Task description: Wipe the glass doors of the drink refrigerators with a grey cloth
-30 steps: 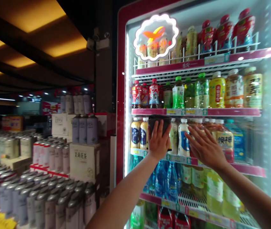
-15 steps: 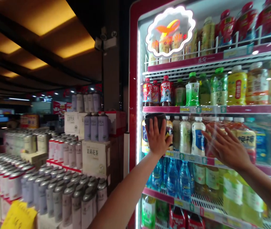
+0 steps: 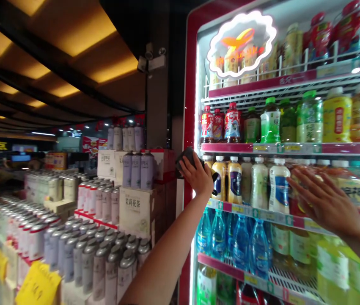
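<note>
My left hand lies over a dark pad-like thing, its fingers across the front. The pad is at the left red frame of a drinks fridge. By the wrist side a small black and yellow part shows; its exact kind I cannot make out. My right hand is stretched out with the fingers extended, flat against or just before the glass door, and holds nothing. Behind the glass, between the hands, stand white-capped bottles, among them a white bottle with a blue label.
Fridge shelves hold red-capped bottles, green tea bottles and blue water bottles. A glowing scalloped sign is at the door's top. To the left stand stacked cartons, many silver-topped cans and a yellow price card.
My left hand has slid the dark pad leftward from the glass to the frame, tilting it. The view has turned slightly left. My right hand keeps nearly the same place on the door.
</note>
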Motion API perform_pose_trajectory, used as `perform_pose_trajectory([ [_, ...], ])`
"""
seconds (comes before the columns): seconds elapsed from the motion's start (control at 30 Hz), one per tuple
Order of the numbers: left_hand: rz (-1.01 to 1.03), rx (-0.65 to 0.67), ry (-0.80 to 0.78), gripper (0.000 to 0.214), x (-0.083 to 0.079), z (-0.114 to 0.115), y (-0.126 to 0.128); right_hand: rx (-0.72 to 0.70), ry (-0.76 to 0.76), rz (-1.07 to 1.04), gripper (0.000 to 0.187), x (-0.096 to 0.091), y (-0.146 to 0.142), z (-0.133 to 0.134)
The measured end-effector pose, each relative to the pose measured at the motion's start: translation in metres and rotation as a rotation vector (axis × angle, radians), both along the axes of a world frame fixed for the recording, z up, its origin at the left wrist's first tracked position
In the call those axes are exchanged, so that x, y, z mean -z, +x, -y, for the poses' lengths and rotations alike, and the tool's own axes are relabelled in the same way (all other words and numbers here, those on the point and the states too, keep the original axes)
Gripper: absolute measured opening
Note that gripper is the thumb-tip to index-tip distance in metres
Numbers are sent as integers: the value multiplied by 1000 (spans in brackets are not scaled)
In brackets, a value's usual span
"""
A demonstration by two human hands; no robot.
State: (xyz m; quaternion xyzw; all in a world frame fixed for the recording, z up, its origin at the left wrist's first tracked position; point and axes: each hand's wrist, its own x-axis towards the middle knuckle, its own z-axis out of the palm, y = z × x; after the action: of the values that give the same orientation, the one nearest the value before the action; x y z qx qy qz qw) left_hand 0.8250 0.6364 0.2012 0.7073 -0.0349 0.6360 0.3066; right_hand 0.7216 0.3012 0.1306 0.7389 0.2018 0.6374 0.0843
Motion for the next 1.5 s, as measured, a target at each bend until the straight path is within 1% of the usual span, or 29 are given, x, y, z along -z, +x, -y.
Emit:
perform_pose_trajectory([
  [0.03,-5,-6,-2,61,0,2,0,3,0,-2,69,0,0,0],
  [0.07,-8,-14,0,61,-5,4,1,7,-8,1,69,0,0,0],
  [0.1,-9,-23,6,61,-15,6,3,13,-22,9,70,0,0,1],
  [0.13,-7,-28,16,61,-31,7,4,19,-36,18,71,0,1,1],
  [0.2,2,-32,55,61,-70,8,8,30,-44,25,72,-1,1,2],
  [0.27,26,-19,127,62,-109,6,11,31,-43,26,72,-2,1,3],
  [0.3,33,-18,153,62,-125,5,13,29,-42,24,72,-3,1,3],
  [0.33,43,-19,166,62,-137,4,14,25,-41,20,72,-3,0,2],
  [0.37,53,-24,168,62,-144,3,15,21,-39,16,72,-3,0,2],
  [0.4,63,-30,161,61,-146,3,15,18,-38,14,72,-3,0,2],
  [0.43,74,-35,146,61,-143,3,15,15,-35,14,72,-3,-1,1],
  [0.5,90,-36,104,61,-127,4,14,17,-30,14,72,-2,-1,1],
  [0.6,61,-19,20,62,-87,9,8,24,-27,26,72,-2,-2,0],
  [0.7,-22,-16,-47,64,-47,16,1,31,-27,43,73,-1,-4,-1],
  [0.83,-79,33,-102,67,-3,21,-7,35,-39,54,72,-1,-5,0],
  [0.93,-47,63,-114,66,28,21,-9,59,-37,46,73,-1,-6,2],
  [1.07,-48,12,-58,63,67,20,-11,54,-30,36,69,-1,-6,2],
  [1.17,-69,-15,-52,64,89,21,-16,41,-24,39,70,-2,-7,0],
  [1.23,-73,-24,-45,65,97,22,-19,14,-2,7,67,-2,-9,-1],
  [1.27,-70,-25,-29,65,98,22,-19,-3,8,-7,64,-2,-9,-2],
  [1.33,-49,-9,59,66,92,18,-18,-25,17,-22,62,-2,-10,-3],
  [1.37,-32,8,133,66,85,15,-16,-30,19,-22,61,-3,-10,-3],
  [1.43,3,48,297,67,64,6,-11,-32,34,-23,62,-3,-9,-4],
  [1.47,15,55,342,67,49,1,-9,-35,41,-25,61,-3,-8,-4],
  [1.5,20,49,339,67,34,-3,-6,-36,45,-28,61,-3,-7,-4],
])
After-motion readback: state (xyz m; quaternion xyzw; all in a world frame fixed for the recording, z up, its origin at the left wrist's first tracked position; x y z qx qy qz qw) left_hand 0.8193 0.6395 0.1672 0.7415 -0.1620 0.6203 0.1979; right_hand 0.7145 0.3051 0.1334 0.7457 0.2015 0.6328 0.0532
